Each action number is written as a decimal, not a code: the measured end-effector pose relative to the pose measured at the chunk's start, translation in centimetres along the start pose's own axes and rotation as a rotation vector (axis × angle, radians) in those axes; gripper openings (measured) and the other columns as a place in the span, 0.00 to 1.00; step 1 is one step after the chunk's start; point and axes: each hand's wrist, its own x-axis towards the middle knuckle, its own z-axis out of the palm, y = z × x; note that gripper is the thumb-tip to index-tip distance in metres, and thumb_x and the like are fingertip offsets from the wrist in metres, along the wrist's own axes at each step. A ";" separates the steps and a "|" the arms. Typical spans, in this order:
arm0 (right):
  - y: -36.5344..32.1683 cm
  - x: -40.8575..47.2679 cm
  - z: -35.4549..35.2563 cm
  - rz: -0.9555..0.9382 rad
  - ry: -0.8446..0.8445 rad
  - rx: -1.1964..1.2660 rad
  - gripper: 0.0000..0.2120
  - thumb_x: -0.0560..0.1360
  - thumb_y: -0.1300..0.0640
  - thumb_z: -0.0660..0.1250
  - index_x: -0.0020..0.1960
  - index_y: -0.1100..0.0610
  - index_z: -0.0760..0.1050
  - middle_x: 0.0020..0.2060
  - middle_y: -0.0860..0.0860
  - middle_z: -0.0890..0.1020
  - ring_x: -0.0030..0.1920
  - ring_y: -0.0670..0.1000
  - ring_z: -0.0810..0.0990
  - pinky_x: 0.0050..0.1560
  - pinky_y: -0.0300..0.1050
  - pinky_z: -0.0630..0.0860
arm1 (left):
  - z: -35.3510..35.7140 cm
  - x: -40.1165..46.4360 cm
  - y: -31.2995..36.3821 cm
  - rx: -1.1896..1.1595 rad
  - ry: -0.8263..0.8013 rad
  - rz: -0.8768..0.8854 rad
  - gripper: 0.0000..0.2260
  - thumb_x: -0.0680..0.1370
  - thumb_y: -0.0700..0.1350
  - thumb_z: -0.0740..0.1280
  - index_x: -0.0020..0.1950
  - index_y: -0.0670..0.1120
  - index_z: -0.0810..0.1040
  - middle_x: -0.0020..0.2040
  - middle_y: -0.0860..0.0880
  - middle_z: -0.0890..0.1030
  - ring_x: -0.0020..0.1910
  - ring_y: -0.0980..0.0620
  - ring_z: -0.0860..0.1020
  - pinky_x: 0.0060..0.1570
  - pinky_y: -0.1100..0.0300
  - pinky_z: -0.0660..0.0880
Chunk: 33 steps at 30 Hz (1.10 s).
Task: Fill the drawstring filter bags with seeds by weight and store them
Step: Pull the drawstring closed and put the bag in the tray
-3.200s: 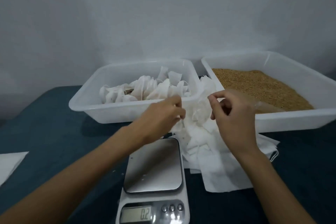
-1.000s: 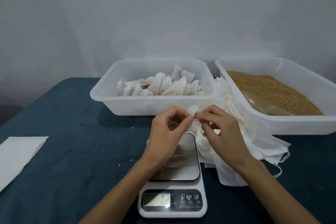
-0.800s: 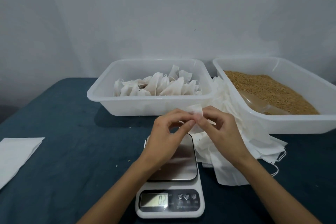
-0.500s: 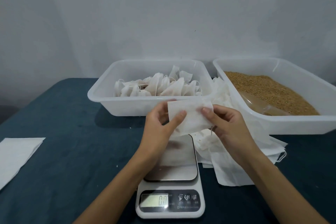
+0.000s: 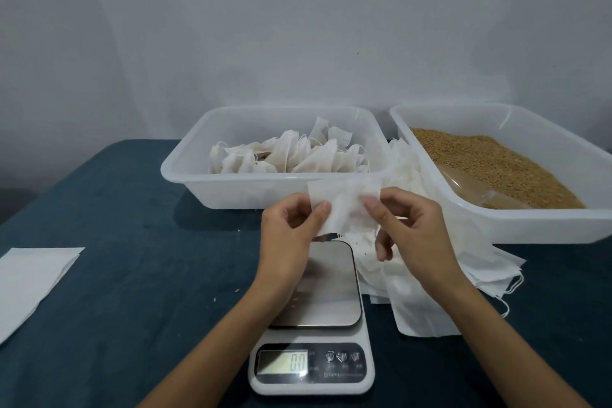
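An empty white filter bag point(image 5: 344, 205) hangs in the air above the scale point(image 5: 314, 318), held flat between both hands. My left hand point(image 5: 291, 235) pinches its left edge and my right hand point(image 5: 410, 235) pinches its right edge. The scale's steel plate is bare and the display reads 0.0. To the right of the scale lies a loose pile of empty bags point(image 5: 417, 275). Behind it, the left bin point(image 5: 185, 172) holds several filled bags point(image 5: 291, 156). The right bin point(image 5: 543, 222) holds brown seeds point(image 5: 480, 159) and a clear scoop point(image 5: 477, 189).
A flat white sheet point(image 5: 29, 278) lies at the table's left edge. A few stray seeds dot the dark teal cloth point(image 5: 132, 258) left of the scale. A pale wall stands close behind the bins.
Both hands took one bag from the pile, lifted it over the scale and spread it flat. The scale reading went from 0.2 to 0.0.
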 end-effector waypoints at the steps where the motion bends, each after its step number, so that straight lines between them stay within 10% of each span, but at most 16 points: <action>1: 0.1 -0.1 0.1 -0.006 -0.020 0.001 0.11 0.79 0.54 0.70 0.39 0.55 0.79 0.28 0.50 0.79 0.19 0.55 0.74 0.23 0.42 0.69 | 0.0 -0.1 0.1 -0.006 0.005 -0.005 0.08 0.81 0.40 0.72 0.46 0.36 0.82 0.42 0.36 0.83 0.39 0.51 0.81 0.40 0.61 0.79; 8: -0.1 -0.1 0.0 -0.027 0.001 0.014 0.16 0.79 0.49 0.70 0.41 0.63 0.79 0.27 0.57 0.75 0.22 0.57 0.77 0.24 0.44 0.71 | -0.1 0.0 0.3 -0.015 0.024 -0.071 0.09 0.81 0.44 0.71 0.49 0.38 0.84 0.48 0.35 0.85 0.44 0.48 0.81 0.49 0.49 0.79; 24: -0.3 -0.6 0.3 -0.036 0.027 -0.137 0.26 0.80 0.45 0.65 0.44 0.71 0.74 0.27 0.65 0.74 0.24 0.55 0.82 0.22 0.45 0.70 | 0.3 -0.1 1.0 -0.078 0.013 -0.151 0.06 0.83 0.41 0.69 0.50 0.43 0.85 0.41 0.47 0.85 0.41 0.48 0.81 0.40 0.59 0.80; 33: -0.9 -0.6 0.2 -0.017 -0.035 -0.225 0.22 0.81 0.43 0.62 0.37 0.57 0.75 0.23 0.53 0.73 0.19 0.55 0.77 0.22 0.40 0.68 | 1.0 -1.6 0.1 0.649 -0.347 0.431 0.36 0.74 0.45 0.75 0.80 0.47 0.65 0.72 0.51 0.72 0.73 0.55 0.69 0.76 0.56 0.64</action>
